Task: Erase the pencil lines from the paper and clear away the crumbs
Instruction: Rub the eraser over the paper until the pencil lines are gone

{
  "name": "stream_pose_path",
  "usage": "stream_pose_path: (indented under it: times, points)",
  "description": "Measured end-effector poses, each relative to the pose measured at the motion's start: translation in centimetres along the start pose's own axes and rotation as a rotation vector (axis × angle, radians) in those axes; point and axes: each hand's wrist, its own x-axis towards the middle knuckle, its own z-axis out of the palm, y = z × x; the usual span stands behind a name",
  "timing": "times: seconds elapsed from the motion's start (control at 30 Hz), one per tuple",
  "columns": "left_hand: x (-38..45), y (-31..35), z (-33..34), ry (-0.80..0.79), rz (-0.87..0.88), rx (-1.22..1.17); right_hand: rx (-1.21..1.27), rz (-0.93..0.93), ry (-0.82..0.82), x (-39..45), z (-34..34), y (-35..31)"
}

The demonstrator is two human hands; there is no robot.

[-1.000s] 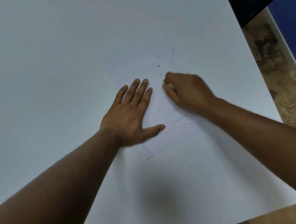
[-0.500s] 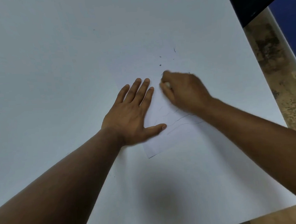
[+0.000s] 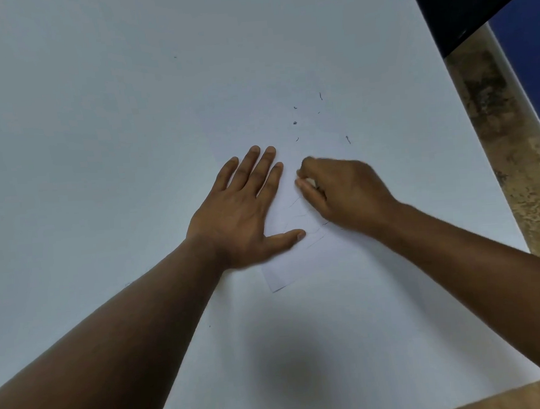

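Observation:
A white sheet of paper [image 3: 286, 270] lies on the white table [image 3: 96, 120], with faint pencil lines [image 3: 312, 233] near its middle. My left hand [image 3: 243, 209] presses flat on the paper's left side, fingers straight and thumb spread. Just to its right, my right hand [image 3: 341, 193] pinches a small white eraser [image 3: 310, 182] against the paper above the lines. Several dark eraser crumbs [image 3: 295, 122] lie scattered beyond the fingertips of both hands.
The table's right edge [image 3: 482, 144] runs diagonally, with a mottled brown floor [image 3: 514, 155] beyond it. A dark object [image 3: 465, 2] and a blue panel [image 3: 532, 42] sit at the top right corner.
My right hand with the eraser has shifted slightly toward me along the paper. More crumbs show beyond it. My left hand stays pressed in place.

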Motion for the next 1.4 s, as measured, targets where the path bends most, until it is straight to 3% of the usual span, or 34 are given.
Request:
stream_pose_path:
  times: [0.1,0.17,0.4,0.53,0.77,0.93,1.17,1.3,1.4]
  points:
    - [0.0,0.1,0.0,0.008,-0.008,-0.006,-0.147,0.128,0.068,2.0,-0.9,3.1]
    - [-0.1,0.0,-0.1,0.011,-0.013,-0.006,-0.111,0.24,0.099,2.7,-1.8,5.2]
    - [-0.1,-0.1,-0.2,0.008,0.015,-0.031,0.486,0.552,0.323,-1.0,-1.8,3.7]
    - [-0.1,0.0,-0.2,0.007,0.023,-0.035,0.691,0.707,0.298,-3.7,0.2,-0.3]
    - [0.0,-0.1,-0.3,-0.003,0.032,-0.001,0.378,0.409,0.215,-3.1,2.1,-5.7]
    - [-0.2,0.0,-0.2,0.018,0.044,-0.012,0.243,0.259,0.157,-2.5,2.0,-6.1]
    - [0.1,-0.1,-0.3,-0.037,0.024,0.01,0.253,0.419,0.218,-2.0,0.8,-2.6]
    - [0.0,-0.1,-0.3,-0.013,0.045,0.01,0.294,0.325,0.179,-2.5,2.2,-6.1]
    - [0.0,-0.2,-0.3,-0.015,0.051,0.012,0.183,0.279,0.175,-2.6,2.4,-6.7]
